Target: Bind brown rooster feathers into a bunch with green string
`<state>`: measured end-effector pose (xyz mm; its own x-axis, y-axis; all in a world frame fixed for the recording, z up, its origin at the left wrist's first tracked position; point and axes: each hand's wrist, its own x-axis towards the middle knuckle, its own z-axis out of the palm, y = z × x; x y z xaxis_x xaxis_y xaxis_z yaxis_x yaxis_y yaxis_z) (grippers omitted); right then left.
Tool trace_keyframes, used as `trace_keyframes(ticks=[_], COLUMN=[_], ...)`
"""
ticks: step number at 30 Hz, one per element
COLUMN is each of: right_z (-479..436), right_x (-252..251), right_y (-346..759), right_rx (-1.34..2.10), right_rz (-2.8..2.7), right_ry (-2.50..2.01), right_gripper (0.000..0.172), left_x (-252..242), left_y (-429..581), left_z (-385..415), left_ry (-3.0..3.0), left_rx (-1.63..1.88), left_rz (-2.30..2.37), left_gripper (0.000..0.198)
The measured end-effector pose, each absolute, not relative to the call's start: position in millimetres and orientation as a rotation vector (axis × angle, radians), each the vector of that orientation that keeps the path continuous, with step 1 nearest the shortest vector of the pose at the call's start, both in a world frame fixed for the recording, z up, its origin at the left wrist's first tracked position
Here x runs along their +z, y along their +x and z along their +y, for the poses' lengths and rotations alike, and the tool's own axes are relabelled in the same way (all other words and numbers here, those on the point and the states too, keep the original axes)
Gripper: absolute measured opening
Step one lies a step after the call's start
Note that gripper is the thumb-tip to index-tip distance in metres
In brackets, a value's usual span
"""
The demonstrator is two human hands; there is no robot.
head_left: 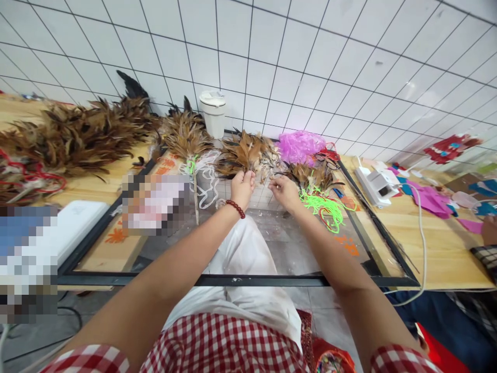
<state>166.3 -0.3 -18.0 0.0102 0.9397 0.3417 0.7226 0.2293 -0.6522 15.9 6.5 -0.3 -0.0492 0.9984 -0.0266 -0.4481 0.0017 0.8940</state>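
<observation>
A lidded white cup (pixel 214 115), contents hidden, stands near feathers (pixel 241 151).

Cup (pixel 214 115) between feathers (pixel 244 151) and wall (pixel 310 67).

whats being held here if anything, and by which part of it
The left grip is closed on the brown feather bundle, at its lower end. Whether the right grip pinches anything cannot be told.

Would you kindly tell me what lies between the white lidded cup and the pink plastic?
In the head view, brown feathers lie between the white lidded cup and the pink plastic, with pale feathers nearer the plastic.
</observation>
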Motion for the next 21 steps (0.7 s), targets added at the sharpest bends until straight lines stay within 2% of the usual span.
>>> trace_keyframes(ticks=[5,8,13,19,21], right_z=[-2,-7,-12,-22,-23], right_x=[-3,4,4,8,9], right_y=[163,157,148,145,145], right_rx=[1.079,1.268,1.022,0.401,0.324], right_rz=[-1.182,-1.045,-1.258,-1.679,-1.711], right_ry=[-1.269,-1.18,-1.172,-1.274,-1.262], right_gripper=[0.02,0.024,0.02,0.012,0.013], left_x=[-1,-1,0,0,1], left_y=[16,17,23,25,23], left_z=[6,5,-1,-7,-8], left_ry=[0.833,0.858,0.855,0.794,0.765], left_rx=[1.393,1.297,1.121,1.1,1.077], left_rz=[0.97,0.977,0.943,0.853,0.782], left_gripper=[0.019,0.017,0.018,0.018,0.019])
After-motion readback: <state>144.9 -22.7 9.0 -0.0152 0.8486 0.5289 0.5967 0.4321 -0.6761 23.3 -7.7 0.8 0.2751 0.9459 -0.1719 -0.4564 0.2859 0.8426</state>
